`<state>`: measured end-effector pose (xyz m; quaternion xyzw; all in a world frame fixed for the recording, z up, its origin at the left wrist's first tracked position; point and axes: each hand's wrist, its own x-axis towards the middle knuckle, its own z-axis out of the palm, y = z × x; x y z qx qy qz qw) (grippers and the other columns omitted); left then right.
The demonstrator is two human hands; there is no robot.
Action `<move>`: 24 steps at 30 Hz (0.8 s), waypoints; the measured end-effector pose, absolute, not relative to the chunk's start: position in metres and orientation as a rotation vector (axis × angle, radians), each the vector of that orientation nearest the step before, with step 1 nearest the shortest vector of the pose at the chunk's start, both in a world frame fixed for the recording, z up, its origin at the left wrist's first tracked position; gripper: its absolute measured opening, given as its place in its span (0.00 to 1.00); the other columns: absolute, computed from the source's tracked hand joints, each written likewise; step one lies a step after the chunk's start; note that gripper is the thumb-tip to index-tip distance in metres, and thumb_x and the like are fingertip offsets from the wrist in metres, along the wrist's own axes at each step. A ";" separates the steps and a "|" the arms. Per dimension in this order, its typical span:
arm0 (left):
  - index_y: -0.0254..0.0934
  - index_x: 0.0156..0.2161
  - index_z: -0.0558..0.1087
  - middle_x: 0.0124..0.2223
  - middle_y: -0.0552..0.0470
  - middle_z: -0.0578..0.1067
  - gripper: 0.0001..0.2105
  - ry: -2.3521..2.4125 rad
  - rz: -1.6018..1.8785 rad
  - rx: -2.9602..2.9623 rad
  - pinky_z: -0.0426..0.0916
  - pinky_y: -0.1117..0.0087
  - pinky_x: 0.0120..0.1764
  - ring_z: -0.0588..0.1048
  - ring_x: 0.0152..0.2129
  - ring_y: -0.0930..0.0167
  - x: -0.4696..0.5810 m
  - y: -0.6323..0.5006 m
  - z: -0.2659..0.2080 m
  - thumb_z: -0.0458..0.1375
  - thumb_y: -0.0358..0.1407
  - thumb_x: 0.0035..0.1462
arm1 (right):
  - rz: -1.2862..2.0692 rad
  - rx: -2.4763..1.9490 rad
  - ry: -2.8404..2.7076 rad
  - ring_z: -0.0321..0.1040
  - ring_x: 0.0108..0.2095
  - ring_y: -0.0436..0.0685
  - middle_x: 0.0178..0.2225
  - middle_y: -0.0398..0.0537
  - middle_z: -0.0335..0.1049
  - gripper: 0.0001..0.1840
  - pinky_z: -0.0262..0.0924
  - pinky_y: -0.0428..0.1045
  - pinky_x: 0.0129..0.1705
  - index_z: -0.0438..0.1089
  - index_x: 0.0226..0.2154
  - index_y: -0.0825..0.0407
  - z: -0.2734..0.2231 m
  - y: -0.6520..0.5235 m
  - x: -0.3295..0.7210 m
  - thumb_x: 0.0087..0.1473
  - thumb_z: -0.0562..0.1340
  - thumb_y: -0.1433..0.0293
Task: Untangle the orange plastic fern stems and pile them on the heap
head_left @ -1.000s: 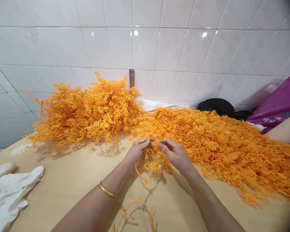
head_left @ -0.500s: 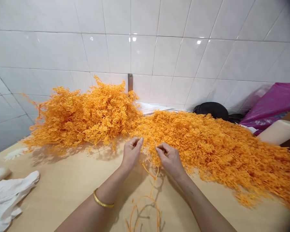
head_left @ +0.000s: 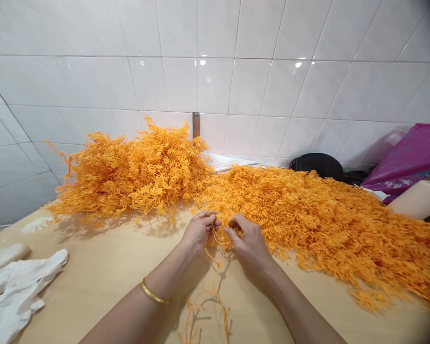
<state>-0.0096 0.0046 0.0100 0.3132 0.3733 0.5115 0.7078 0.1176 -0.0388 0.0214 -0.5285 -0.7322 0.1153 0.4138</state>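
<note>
The left grip [head_left: 197, 233] pinches an orange sprig [head_left: 218, 265]; the right grip [head_left: 249, 241], fingers curled, sits just beside it, its hold unclear. The two are closer than half a second ago, apparently working one stretch of stem, which trails over the counter [head_left: 111, 267] before two orange heaps [head_left: 318, 220].

left hand [head_left: 199, 230]: bare | left forearm [head_left: 127, 313]: bare; gold-coloured bangle [head_left: 152, 295], slim, curved band, shiny, fine surface detail too small to read, worn just above wrist | right hand [head_left: 249, 239]: bare | right forearm [head_left: 295, 301]: bare, uncovered down to frame edge
</note>
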 end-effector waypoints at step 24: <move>0.33 0.22 0.62 0.14 0.59 0.62 0.10 0.731 0.968 0.956 0.45 0.79 0.13 0.54 0.07 0.83 -0.002 -0.004 0.001 0.60 0.35 0.39 | 0.358 -1.307 -1.557 0.53 0.21 0.48 0.18 0.40 0.56 0.11 0.48 0.44 0.24 0.60 0.18 0.53 0.016 -0.028 0.121 0.49 0.54 0.68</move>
